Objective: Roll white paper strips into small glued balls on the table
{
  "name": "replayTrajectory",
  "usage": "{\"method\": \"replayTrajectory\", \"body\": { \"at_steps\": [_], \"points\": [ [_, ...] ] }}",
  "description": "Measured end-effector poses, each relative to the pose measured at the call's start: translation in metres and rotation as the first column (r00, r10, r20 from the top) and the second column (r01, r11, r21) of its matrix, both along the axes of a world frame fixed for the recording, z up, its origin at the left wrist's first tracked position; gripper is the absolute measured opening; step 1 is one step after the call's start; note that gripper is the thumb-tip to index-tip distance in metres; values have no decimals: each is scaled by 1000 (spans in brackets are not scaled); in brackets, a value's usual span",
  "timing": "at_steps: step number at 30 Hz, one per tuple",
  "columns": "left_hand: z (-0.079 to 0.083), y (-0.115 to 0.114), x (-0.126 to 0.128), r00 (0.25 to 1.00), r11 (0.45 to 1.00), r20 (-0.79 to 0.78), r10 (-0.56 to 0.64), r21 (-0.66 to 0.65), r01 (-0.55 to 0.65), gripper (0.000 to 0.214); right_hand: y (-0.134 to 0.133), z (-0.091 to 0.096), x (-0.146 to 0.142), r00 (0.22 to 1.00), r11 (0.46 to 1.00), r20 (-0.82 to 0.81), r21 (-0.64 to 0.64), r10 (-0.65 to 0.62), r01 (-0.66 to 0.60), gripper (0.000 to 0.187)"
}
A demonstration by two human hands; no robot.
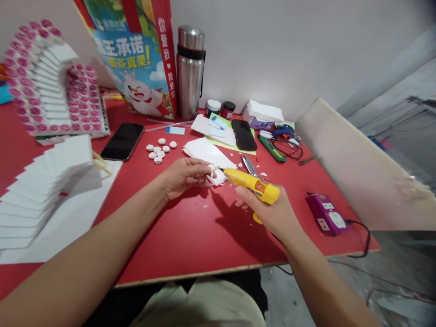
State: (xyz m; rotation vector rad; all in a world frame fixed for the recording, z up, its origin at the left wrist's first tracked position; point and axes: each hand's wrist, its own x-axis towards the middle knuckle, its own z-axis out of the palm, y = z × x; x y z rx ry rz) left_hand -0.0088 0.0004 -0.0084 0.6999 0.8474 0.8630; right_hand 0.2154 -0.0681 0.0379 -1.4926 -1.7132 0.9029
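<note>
Centre of frame: left hand [184, 178] is closed in a pinch, thumb and fingertips on a small white piece [213, 168], held just above the red table [190, 236]. Right hand [270, 213], right of centre and lower, is wrapped shut around a yellow glue gun [254, 184].

Key relation: the glue gun's long axis runs from lower right to upper left, rear end in the right hand, nozzle aimed at the small white piece. The nozzle tip sits just beside the piece; cannot tell if it touches. The piece lies to the left of the right hand and slightly up the frame. The left hand is the nearer 1, already on it.

Around them:
- white paper sheets [204, 152] just behind the left hand's fingertips
- scissors [250, 165] just behind the gun, partly hidden
- cluster of white discs [159, 150] up and left of the left hand
- 2 phones: 1 dark phone [122, 141] left of the discs, a second phone [244, 135] upper centre
- steel flask [189, 72] and printed bag [136, 59] at the top by the wall
- fanned white cards [41, 181] at the left edge
- pink-dotted card stacks [44, 77] in the upper left
- purple power strip [327, 214] at the right, well apart from both hands.
</note>
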Motion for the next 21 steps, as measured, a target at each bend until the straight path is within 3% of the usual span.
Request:
{"method": "replayTrajectory", "body": {
  "at_steps": [6, 12, 21],
  "points": [
    [-1, 1, 2, 1000, 1000, -18, 16, 1, -16, 28, -4, 3, -3, 999, 999, 33, 35, -7, 6, 36],
    [-2, -1, 5, 987, 993, -153, 43, 117, -25, 39, -3, -3, -4, 1000, 1000, 13, 22, 1, -1, 39],
    [3, -3, 5, 958, 966, -280, 59, 258, 16, 36, -4, -9, -9, 978, 995, 196, 91, -64, 47, 43]
  ]
}}
